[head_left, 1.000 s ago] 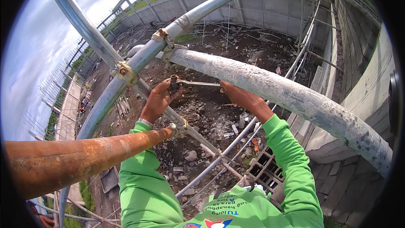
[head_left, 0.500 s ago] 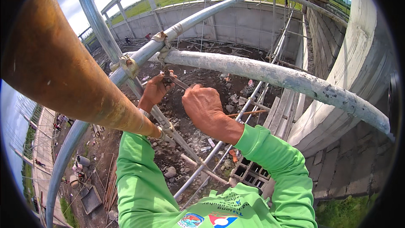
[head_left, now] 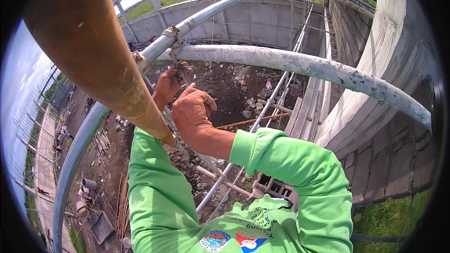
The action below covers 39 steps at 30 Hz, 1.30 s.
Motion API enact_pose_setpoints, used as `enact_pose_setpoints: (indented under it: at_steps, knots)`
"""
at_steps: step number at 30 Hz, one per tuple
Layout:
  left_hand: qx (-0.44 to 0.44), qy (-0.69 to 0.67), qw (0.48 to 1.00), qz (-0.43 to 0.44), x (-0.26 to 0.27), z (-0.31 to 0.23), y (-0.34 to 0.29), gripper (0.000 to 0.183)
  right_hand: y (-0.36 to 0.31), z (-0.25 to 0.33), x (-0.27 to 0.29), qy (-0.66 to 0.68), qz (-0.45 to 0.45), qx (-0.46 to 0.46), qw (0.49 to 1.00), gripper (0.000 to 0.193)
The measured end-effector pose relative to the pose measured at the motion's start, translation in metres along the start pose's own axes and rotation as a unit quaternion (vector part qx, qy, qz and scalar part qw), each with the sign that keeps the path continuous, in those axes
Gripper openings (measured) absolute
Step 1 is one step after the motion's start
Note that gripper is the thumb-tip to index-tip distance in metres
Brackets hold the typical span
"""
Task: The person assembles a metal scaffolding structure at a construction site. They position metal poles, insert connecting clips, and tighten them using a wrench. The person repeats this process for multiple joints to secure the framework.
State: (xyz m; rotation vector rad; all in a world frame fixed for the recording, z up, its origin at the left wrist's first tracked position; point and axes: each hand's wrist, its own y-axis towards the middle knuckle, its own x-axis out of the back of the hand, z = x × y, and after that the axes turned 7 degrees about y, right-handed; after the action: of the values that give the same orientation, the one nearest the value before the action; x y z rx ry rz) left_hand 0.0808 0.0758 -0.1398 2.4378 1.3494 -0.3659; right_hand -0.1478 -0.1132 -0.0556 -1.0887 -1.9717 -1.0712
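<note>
My right hand [head_left: 194, 115] is closed around the handle of a metal wrench [head_left: 187, 80], whose head is up at the lower part of a scaffold clamp [head_left: 175, 42]. My left hand [head_left: 167, 85] is closed at that lower part of the clamp, beside the wrench head; its fingertips are partly hidden. The clamp joins a grey steel pipe [head_left: 208, 11] to a whitish, crusted pipe [head_left: 262, 57] running right. A thick rusty pipe [head_left: 101, 65] slants close in front of me, crossing over my left forearm.
Far below lies rubble-strewn ground [head_left: 229, 84]. Hollow blocks [head_left: 276, 187] and long planks [head_left: 307, 105] lie under me. A concrete column [head_left: 375, 65] rises at the right. Another clamp [head_left: 139, 61] sits left of my hands, partly behind the rusty pipe. A curved-looking grey pipe [head_left: 70, 173] runs down the left.
My right hand has swung left and closer to my left hand, turning the wrench handle to a steeper angle. My left hand stays at the clamp. The whole view has shifted slightly.
</note>
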Motion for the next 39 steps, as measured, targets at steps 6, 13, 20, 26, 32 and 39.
enact_pose_setpoints:
  at_steps: [6,13,20,26,32,39]
  knots:
    - [0.010,0.008,0.999,-0.038,0.000,0.000,-0.006,0.043,0.008,0.005,0.010,0.004,0.008,0.001,1.000,0.052]
    - [-0.028,0.108,0.987,-0.112,-0.006,-0.005,-0.001,0.043,-0.014,-0.010,-0.022,0.018,-0.045,0.020,0.999,0.044]
    - [-0.044,0.126,0.987,-0.093,-0.010,-0.006,-0.004,0.041,-0.010,-0.066,-0.084,0.172,-0.190,-0.006,0.966,0.033]
    - [-0.051,0.134,0.982,-0.120,-0.019,-0.009,-0.007,0.039,-0.002,-0.082,-0.111,0.215,-0.236,-0.013,0.948,0.024]
    - [-0.065,0.104,0.987,-0.106,-0.026,-0.011,-0.009,0.035,0.023,-0.104,-0.179,0.183,-0.283,-0.025,0.941,0.036]
    - [-0.029,0.137,0.985,-0.106,-0.039,-0.017,-0.012,0.038,0.099,-0.128,-0.248,0.157,-0.367,-0.014,0.917,0.025]
